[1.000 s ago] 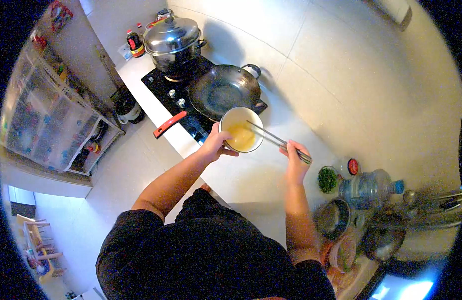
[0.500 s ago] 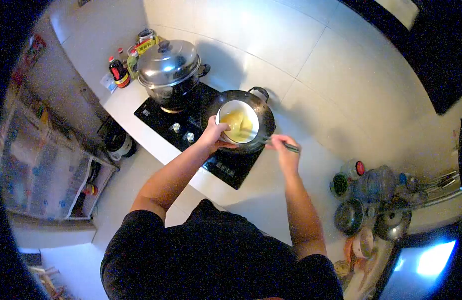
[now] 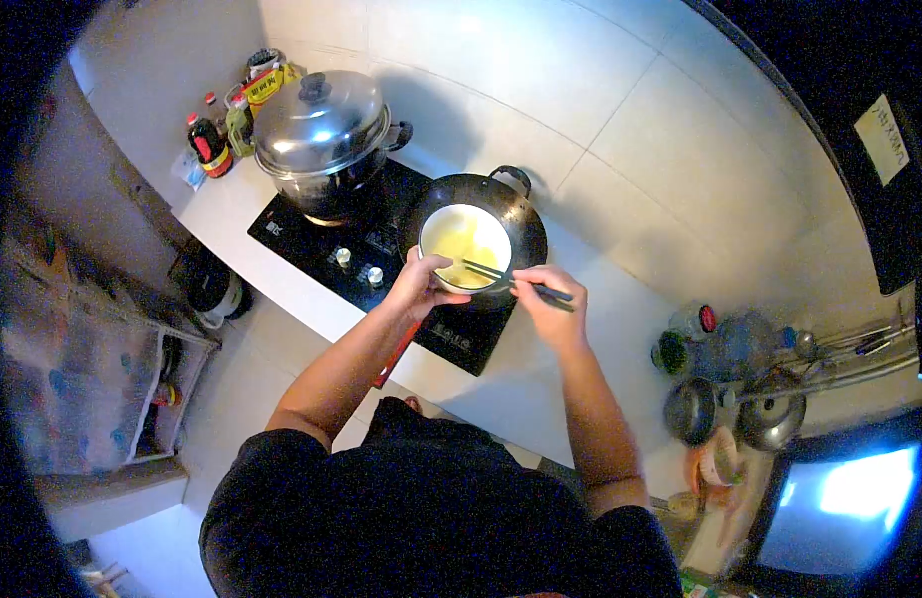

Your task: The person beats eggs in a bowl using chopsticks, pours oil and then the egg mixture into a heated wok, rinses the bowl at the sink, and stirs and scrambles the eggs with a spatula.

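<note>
My left hand (image 3: pixel 424 284) grips the rim of a white bowl (image 3: pixel 440 221), thumb over the edge and fingers beneath. Inside the bowl lies a yellow liquid (image 3: pixel 463 244) that looks like beaten egg. Dark chopsticks (image 3: pixel 486 269) are held in my right hand (image 3: pixel 551 302), their tips reaching into the liquid. Below the bowl sits a dark wok (image 3: pixel 524 224) on the black cooktop (image 3: pixel 461 344); the bowl hides much of its inside.
A lidded steel pot (image 3: pixel 321 135) stands on the cooktop's left side. Sauce bottles (image 3: pixel 209 145) crowd the counter's far left corner. To the right are jars (image 3: pixel 670 351), pans (image 3: pixel 690 411) and another bowl (image 3: pixel 720 456). A tiled wall (image 3: pixel 581 90) rises behind.
The chopsticks were blurred at the bowl's right rim; now their tips are inside it. My right hand has moved slightly left and down. The whole view has shifted a little.
</note>
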### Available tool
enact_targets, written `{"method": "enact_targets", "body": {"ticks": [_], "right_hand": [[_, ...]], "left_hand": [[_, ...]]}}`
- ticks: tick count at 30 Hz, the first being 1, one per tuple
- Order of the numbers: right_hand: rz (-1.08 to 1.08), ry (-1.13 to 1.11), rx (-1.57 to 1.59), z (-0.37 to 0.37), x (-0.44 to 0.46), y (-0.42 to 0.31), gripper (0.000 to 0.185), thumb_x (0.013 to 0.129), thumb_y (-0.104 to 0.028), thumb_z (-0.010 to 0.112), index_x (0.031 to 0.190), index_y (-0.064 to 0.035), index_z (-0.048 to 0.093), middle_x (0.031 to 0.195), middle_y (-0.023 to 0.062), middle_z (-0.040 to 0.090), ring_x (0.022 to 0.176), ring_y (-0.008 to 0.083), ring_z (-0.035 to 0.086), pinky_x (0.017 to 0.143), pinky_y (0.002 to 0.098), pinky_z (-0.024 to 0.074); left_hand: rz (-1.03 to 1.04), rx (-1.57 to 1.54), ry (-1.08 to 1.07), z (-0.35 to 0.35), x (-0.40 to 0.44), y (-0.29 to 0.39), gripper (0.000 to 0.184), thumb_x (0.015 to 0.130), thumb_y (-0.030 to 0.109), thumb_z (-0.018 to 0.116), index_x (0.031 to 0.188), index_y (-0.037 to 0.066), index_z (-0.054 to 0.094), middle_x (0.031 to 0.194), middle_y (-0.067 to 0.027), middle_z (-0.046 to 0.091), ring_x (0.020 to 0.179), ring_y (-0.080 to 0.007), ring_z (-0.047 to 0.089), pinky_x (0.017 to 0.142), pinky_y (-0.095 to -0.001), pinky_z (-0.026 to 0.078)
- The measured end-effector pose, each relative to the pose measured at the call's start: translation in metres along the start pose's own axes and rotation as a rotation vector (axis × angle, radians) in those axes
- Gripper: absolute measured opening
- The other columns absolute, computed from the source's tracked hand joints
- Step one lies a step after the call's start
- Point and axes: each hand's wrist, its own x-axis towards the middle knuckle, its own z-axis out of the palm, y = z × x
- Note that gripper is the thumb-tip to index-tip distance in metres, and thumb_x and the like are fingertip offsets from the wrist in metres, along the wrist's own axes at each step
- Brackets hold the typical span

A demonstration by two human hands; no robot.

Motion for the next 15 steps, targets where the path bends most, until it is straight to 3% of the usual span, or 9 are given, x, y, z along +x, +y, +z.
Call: {"method": "enact_targets", "body": {"ticks": [1, 4, 5, 7, 11, 15], "right_hand": [[-0.178, -0.021, -0.08, 0.004, 0.0, -0.021, 0.011, 0.073, 0.0, 0.062, 0.084, -0.0017, 0.063, 0.08, 0.0108, 0.062, 0.073, 0.0193, 0.06, 0.064, 0.0299, 0.0474], [-0.406, -0.333, -0.259, 0.012, -0.004, -0.036, 0.018, 0.068, -0.002, 0.06, 0.086, -0.0042, 0.061, 0.089, 0.0109, 0.058, 0.085, 0.0256, 0.057, 0.071, 0.0328, 0.046], [-0.445, -0.402, -0.293, 0.018, -0.007, -0.043, 0.015, 0.069, -0.004, 0.058, 0.084, -0.0047, 0.06, 0.088, 0.0105, 0.056, 0.085, 0.0259, 0.056, 0.071, 0.0337, 0.0459], [-0.514, -0.513, -0.322, 0.027, -0.012, -0.062, 0.007, 0.072, -0.009, 0.053, 0.077, -0.0057, 0.056, 0.082, 0.009, 0.052, 0.081, 0.0269, 0.054, 0.069, 0.0362, 0.0459], [-0.584, -0.618, -0.376, 0.041, -0.021, -0.068, 0.01, 0.073, -0.011, 0.051, 0.08, -0.0056, 0.057, 0.082, 0.0089, 0.051, 0.086, 0.0276, 0.052, 0.071, 0.0365, 0.0467], [-0.62, -0.461, -0.218, 0.054, -0.028, -0.083, 0.016, 0.07, -0.003, 0.055, 0.086, -0.006, 0.058, 0.089, 0.0099, 0.053, 0.088, 0.0279, 0.053, 0.073, 0.0349, 0.0464]], "left_hand": [[0.021, -0.024, -0.032, -0.001, -0.003, -0.006, 0.053, 0.078, 0.012, 0.054, 0.118, 0.007, 0.02, 0.111, -0.0184, 0.041, 0.089, -0.0349, 0.056, 0.063, -0.0475, 0.056], [0.079, -0.056, -0.023, 0.007, -0.019, -0.019, 0.053, 0.079, 0.017, 0.056, 0.118, 0.008, 0.021, 0.11, -0.0161, 0.043, 0.09, -0.031, 0.056, 0.062, -0.0442, 0.055], [0.117, -0.083, -0.093, -0.004, -0.009, -0.03, 0.056, 0.078, 0.017, 0.061, 0.118, 0.008, 0.022, 0.108, -0.0135, 0.044, 0.088, -0.026, 0.056, 0.063, -0.0385, 0.053], [0.153, -0.111, 0.033, 0.008, -0.029, -0.027, 0.058, 0.076, 0.014, 0.063, 0.118, 0.008, 0.023, 0.106, -0.0133, 0.045, 0.086, -0.0241, 0.056, 0.064, -0.036, 0.052], [0.238, -0.045, 0.161, 0.004, -0.049, -0.029, 0.061, 0.071, 0.004, 0.063, 0.118, 0.006, 0.024, 0.101, -0.0132, 0.045, 0.081, -0.0228, 0.055, 0.064, -0.0342, 0.05], [0.298, -0.05, 0.202, -0.042, -0.04, -0.043, 0.059, 0.07, 0.0, 0.057, 0.118, 0.006, 0.022, 0.101, -0.016, 0.044, 0.081, -0.0245, 0.056, 0.062, -0.0353, 0.051]]}}
